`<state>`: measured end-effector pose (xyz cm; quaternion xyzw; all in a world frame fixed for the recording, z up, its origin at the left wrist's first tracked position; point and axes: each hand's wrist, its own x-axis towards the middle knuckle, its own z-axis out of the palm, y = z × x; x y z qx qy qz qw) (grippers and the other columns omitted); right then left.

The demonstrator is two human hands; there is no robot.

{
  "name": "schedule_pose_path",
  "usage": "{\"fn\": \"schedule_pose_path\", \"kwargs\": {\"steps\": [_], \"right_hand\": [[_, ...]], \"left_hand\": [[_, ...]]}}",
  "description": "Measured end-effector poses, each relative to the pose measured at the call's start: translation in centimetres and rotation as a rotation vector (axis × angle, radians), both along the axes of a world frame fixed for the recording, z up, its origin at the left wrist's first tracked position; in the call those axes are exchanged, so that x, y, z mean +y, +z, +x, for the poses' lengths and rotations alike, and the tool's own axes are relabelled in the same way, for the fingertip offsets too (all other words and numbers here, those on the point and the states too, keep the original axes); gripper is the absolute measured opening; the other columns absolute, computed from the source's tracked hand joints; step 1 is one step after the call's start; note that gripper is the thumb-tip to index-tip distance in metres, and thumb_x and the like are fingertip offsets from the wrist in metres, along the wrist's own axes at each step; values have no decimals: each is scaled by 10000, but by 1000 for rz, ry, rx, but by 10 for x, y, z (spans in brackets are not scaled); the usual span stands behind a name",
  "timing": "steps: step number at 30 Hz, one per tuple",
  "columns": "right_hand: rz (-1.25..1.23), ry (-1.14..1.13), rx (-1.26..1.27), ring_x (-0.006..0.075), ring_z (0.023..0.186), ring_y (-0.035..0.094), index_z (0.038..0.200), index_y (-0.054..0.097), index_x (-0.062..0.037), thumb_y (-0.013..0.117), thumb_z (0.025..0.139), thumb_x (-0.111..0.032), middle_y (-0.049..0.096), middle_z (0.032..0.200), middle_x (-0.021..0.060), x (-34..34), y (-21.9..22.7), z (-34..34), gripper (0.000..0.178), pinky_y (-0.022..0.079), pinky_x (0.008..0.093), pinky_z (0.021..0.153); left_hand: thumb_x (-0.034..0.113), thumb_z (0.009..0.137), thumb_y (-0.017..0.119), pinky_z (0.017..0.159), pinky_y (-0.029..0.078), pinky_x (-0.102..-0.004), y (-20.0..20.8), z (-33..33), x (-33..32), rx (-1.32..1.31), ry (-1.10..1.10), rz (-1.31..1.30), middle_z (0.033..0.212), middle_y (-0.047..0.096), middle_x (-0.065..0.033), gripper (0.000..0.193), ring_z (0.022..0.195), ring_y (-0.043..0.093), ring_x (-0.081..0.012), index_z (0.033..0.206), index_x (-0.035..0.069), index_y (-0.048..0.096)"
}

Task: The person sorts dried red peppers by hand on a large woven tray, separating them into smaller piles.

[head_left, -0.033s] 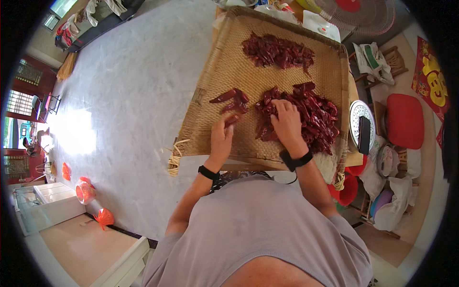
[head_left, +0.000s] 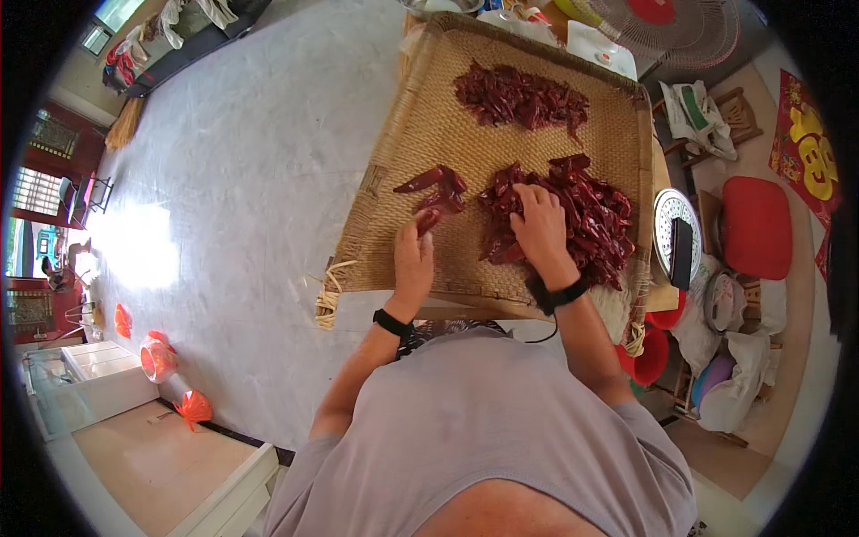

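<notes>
A woven bamboo tray [head_left: 403,125] lies in front of me with dried red chili peppers on it. My left hand [head_left: 413,268] pinches one dark red chili [head_left: 429,220] between thumb and fingers, just below a small group of chilies [head_left: 438,188]. At the near right of the tray is a large glossy heap of chilies [head_left: 591,210]. My right hand [head_left: 544,234] rests on this heap's left side, fingers bent down around chilies; its fingertips are partly hidden. Another pile of chilies [head_left: 523,97], made of smaller pieces, lies at the tray's far side.
Right of the tray stands a round dial scale [head_left: 667,215] with a black object against it. Past it are a red-cushioned seat [head_left: 756,226], red tubs [head_left: 649,353] and white bags. A fan [head_left: 667,27] stands at the far right. Orange-red bags [head_left: 194,408] lie on the floor at left.
The chili in my left hand has shifted slightly up and left and shows turned differently between the fingers. My right hand stays on the heap, barely moved.
</notes>
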<state>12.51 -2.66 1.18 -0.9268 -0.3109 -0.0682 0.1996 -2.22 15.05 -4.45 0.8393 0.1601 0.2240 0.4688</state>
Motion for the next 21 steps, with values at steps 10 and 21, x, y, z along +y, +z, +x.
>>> {"fn": "schedule_pose_path", "kwargs": {"steps": [10, 21], "right_hand": [[-24, -44, -29, 294, 934, 561, 1029, 603, -97, 644, 876, -183, 619, 933, 93, 0, 2, -1, 181, 418, 467, 849], [598, 157, 701, 180, 818, 582, 1028, 611, -20, 676, 854, -102, 600, 876, 86, 63, 2, -74, 203, 471, 321, 719]], "left_hand": [[50, 849, 548, 1098, 227, -476, -3, -6, -6, -36, 213, 184, 1473, 232, -233, 618, 1358, 220, -393, 1416, 41, 302], [168, 865, 656, 804, 467, -382, -10, -7, -4, -88, -93, -201, 1023, 597, -150, 431, 904, 582, -289, 1249, 40, 506]]}}
